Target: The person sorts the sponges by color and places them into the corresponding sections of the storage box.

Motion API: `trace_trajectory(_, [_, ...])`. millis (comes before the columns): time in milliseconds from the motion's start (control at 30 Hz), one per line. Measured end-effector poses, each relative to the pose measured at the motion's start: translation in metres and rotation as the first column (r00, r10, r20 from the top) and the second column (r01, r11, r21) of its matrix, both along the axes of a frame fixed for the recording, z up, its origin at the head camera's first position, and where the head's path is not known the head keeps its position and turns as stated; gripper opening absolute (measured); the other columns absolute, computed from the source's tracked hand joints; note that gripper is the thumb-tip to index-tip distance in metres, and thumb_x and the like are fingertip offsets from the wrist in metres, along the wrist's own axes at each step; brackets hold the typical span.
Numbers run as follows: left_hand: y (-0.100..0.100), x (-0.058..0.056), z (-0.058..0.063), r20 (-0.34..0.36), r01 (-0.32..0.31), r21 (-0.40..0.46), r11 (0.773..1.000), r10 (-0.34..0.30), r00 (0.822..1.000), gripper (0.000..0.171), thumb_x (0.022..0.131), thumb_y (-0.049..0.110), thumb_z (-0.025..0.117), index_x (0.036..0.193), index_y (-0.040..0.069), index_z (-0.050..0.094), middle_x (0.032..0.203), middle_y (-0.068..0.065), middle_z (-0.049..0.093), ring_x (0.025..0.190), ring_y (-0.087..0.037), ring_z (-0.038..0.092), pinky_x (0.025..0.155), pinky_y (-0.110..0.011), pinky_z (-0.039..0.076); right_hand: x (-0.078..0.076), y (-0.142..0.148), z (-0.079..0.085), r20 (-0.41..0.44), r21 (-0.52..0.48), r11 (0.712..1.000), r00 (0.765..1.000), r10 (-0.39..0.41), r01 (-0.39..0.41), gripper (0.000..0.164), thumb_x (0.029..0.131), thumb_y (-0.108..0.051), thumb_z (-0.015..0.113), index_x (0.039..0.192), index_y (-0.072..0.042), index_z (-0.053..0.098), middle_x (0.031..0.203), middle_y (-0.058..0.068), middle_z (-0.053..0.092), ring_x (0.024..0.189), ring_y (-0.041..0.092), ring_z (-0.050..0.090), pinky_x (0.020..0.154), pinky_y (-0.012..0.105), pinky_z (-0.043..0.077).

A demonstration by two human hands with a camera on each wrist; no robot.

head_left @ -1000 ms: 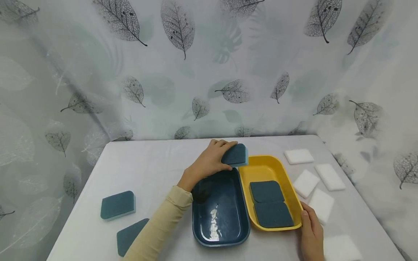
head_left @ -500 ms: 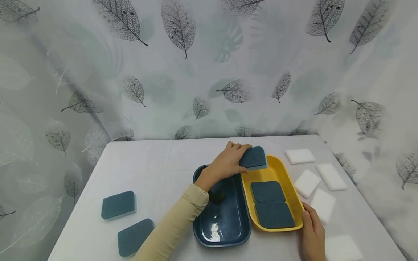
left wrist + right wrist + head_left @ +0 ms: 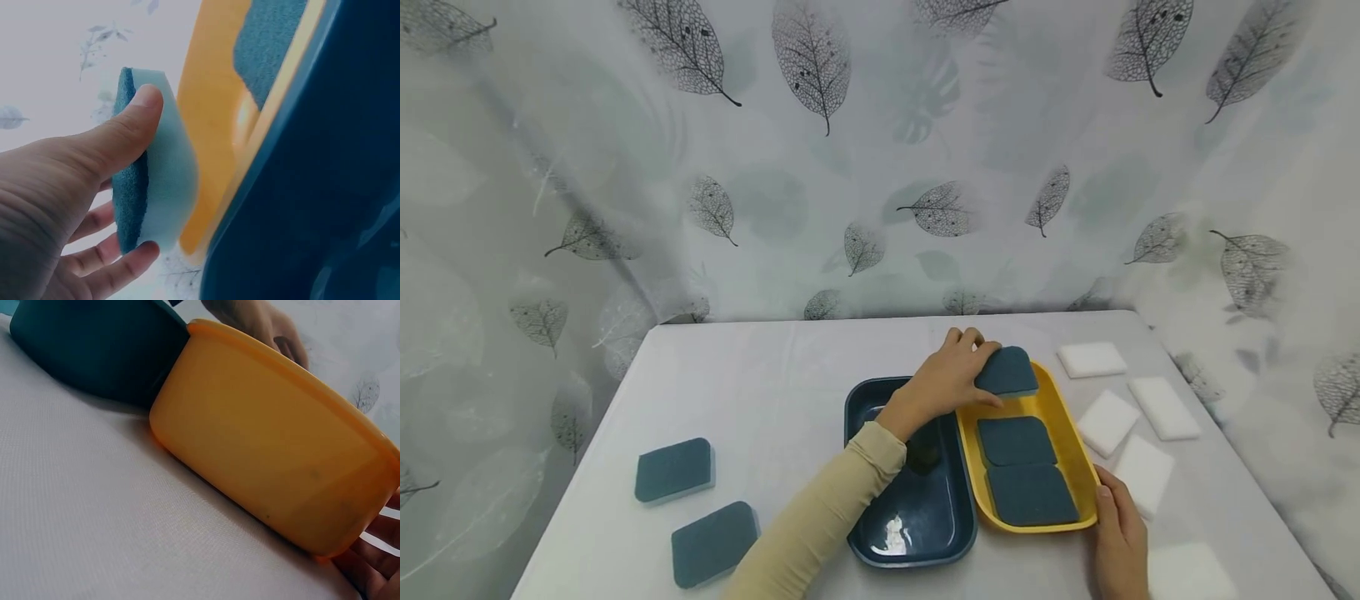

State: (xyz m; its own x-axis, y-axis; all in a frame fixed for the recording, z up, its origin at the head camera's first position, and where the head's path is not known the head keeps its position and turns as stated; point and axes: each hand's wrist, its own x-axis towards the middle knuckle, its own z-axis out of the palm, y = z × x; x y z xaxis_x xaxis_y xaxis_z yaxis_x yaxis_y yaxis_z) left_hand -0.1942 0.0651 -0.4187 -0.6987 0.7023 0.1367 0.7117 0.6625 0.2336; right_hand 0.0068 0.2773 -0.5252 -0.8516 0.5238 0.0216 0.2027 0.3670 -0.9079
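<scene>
My left hand [image 3: 951, 375] pinches a scouring sponge [image 3: 1007, 372] above the far end of the yellow tub [image 3: 1063, 425]. In the left wrist view, the thumb lies on one edge of this held sponge [image 3: 169, 169] and fingertips on the opposite edge; it has a dark green scrub face and a pale blue foam body. Two more sponges [image 3: 1032, 495] lie end to end in the tub, dark faces up. My right hand [image 3: 1120, 533] grips the tub's near right corner, with fingers along its outer wall [image 3: 269, 437] in the right wrist view.
A dark blue tub [image 3: 910, 508] stands against the yellow one's left side. Two green sponges [image 3: 675, 471] rest on the white table at left. Several white sponge blocks [image 3: 1107, 422] lie to the right. A leaf-print curtain [image 3: 880, 167] hangs behind the table.
My left hand has carried the sponge rightward, from over the dark blue tub's far edge to over the yellow tub's far end. The right hand has stayed at the corner.
</scene>
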Motion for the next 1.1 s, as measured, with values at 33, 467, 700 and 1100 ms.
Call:
trace_trajectory(33, [0.002, 0.0, -0.002, -0.01, -0.001, -0.012, 1.0, 0.001, 1.0, 0.086, 0.086, 0.06, 0.078, 0.156, 0.02, 0.046, 0.141, -0.006, 0.05, 0.123, -0.022, 0.046, 0.094, -0.027, 0.056, 0.0, 0.0, 0.0, 0.003, 0.0, 1.0, 1.0, 0.003, -0.003, 0.045, 0.114, -0.032, 0.038, 0.147, -0.006, 0.054, 0.125, -0.032, 0.05, 0.111, -0.023, 0.044, 0.09, -0.003, 0.033])
trace_trajectory(467, [0.021, 0.003, -0.024, -0.099, -0.026, -0.192, 0.981, 0.007, 0.995, 0.089, 0.085, 0.07, 0.071, 0.152, 0.017, 0.047, 0.127, -0.006, 0.051, 0.108, -0.018, 0.046, 0.087, -0.023, 0.052, 0.002, 0.001, 0.0, 0.088, 0.0, 1.0, 0.996, 0.024, -0.024, 0.051, 0.114, -0.04, 0.033, 0.152, -0.01, 0.049, 0.145, -0.003, 0.054, 0.114, -0.023, 0.04, 0.089, -0.004, 0.032])
trace_trajectory(700, [0.029, 0.006, -0.028, -0.181, -0.033, -0.268, 0.963, -0.016, 0.983, 0.084, 0.085, 0.071, 0.069, 0.145, 0.016, 0.052, 0.127, -0.006, 0.054, 0.11, -0.018, 0.048, 0.088, -0.021, 0.053, 0.001, 0.001, 0.004, 0.094, -0.017, 1.0, 0.995, 0.022, -0.021, 0.052, 0.114, -0.042, 0.032, 0.153, -0.011, 0.048, 0.149, 0.006, 0.052, 0.115, -0.021, 0.04, 0.089, -0.004, 0.032])
trace_trajectory(1100, [0.032, 0.012, -0.031, -0.231, -0.06, -0.323, 0.945, -0.017, 0.973, 0.08, 0.086, 0.07, 0.066, 0.143, 0.017, 0.049, 0.131, -0.006, 0.052, 0.111, -0.018, 0.047, 0.084, -0.018, 0.053, 0.0, 0.001, 0.001, 0.074, -0.004, 1.0, 0.997, 0.012, -0.011, 0.05, 0.114, -0.04, 0.034, 0.152, -0.01, 0.05, 0.142, -0.005, 0.054, 0.113, -0.022, 0.041, 0.089, -0.004, 0.032])
